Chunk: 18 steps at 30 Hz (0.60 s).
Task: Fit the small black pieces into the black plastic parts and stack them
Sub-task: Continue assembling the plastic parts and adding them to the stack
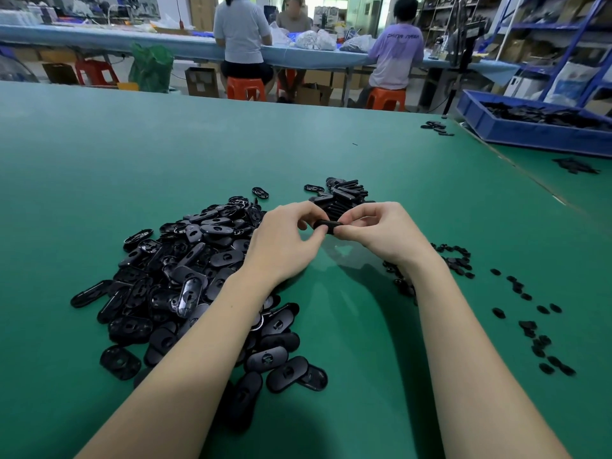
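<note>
One oval black plastic part is held above the green table between both hands. My left hand pinches its left end and my right hand grips its right end. A big loose pile of the same oval parts lies under and left of my left forearm. Just behind my hands stands a leaning stack of parts. Small black pieces are scattered to the right of my right forearm. Whether a small piece sits in the held part is hidden by my fingers.
A blue crate holding more black parts sits at the far right on an adjoining table. A few parts lie near it and a small heap farther right. Three people sit on orange stools at a bench beyond the table.
</note>
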Tool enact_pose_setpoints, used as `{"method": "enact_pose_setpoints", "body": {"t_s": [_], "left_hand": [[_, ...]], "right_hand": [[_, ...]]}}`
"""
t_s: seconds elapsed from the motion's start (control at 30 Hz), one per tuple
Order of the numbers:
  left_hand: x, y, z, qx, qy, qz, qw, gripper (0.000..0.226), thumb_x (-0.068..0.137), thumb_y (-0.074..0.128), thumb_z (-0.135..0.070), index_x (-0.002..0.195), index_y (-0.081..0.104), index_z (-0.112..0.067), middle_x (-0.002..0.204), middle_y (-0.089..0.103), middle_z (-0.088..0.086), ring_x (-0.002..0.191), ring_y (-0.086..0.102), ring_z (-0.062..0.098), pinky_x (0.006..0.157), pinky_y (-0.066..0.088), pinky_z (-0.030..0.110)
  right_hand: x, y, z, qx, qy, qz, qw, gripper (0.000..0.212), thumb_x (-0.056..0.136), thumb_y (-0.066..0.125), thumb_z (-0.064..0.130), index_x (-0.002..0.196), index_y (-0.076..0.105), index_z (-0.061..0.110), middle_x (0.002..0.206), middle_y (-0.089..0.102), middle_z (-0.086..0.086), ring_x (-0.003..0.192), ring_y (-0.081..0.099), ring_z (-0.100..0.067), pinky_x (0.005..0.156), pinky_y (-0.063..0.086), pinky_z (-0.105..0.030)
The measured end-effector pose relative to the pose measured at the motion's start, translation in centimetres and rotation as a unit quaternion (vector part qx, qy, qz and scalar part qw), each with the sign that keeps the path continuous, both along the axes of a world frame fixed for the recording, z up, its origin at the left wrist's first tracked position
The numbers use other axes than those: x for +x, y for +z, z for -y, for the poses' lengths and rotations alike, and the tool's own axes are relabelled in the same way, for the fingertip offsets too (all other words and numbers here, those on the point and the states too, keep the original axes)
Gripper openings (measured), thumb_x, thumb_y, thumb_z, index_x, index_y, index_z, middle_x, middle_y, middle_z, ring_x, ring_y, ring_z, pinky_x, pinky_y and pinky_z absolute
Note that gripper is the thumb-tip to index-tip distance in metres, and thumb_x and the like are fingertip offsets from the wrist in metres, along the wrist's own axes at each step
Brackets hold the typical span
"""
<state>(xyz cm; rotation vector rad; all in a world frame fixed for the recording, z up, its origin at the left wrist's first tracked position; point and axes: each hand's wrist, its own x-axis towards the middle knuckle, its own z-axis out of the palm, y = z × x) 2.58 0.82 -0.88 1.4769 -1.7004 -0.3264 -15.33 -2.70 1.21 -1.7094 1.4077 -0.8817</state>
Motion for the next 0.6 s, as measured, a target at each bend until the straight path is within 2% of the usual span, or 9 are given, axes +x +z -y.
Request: {"method": "enact_pose_setpoints", "body": {"t_s": [0.23,0.43,0.6], "left_hand": [[0.17,-0.22,0.25,-0.011,-0.007,-0.003,1.0,0.009,0.082,0.063,-0.042,0.089,0.067,-0.039,0.088,0.066,-0.022,0.09,0.062,0.008,0.085,0.053,0.042],[0.46,-0.53,0.52,-0.009,-0.011,-0.003,1.0,0.006,0.086,0.069,-0.032,0.092,0.067,-0.035,0.094,0.066,-0.017,0.092,0.061,0.01,0.087,0.051,0.042],[0.44,-0.42,0.51,-0.01,-0.011,0.003,1.0,0.006,0.088,0.069,-0.032,0.091,0.065,-0.035,0.095,0.065,-0.016,0.093,0.06,0.01,0.088,0.05,0.043]], "right_hand": [[0.61,-0.24,-0.05,-0.031,-0.012,0.0,0.999,0.013,0.08,0.084,0.023,0.074,0.072,0.025,0.061,0.069,0.014,0.057,0.059,0.003,0.052,0.041,-0.007],[1.12,-0.51,-0.13,-0.046,-0.032,-0.026,0.998,0.011,0.079,0.083,0.03,0.077,0.072,0.026,0.067,0.072,0.014,0.065,0.065,-0.001,0.059,0.05,-0.019],[0.88,-0.57,-0.39,-0.094,-0.024,-0.034,0.995,0.012,0.079,0.083,0.03,0.076,0.071,0.028,0.075,0.073,0.017,0.056,0.057,0.007,0.051,0.042,-0.01]]}}
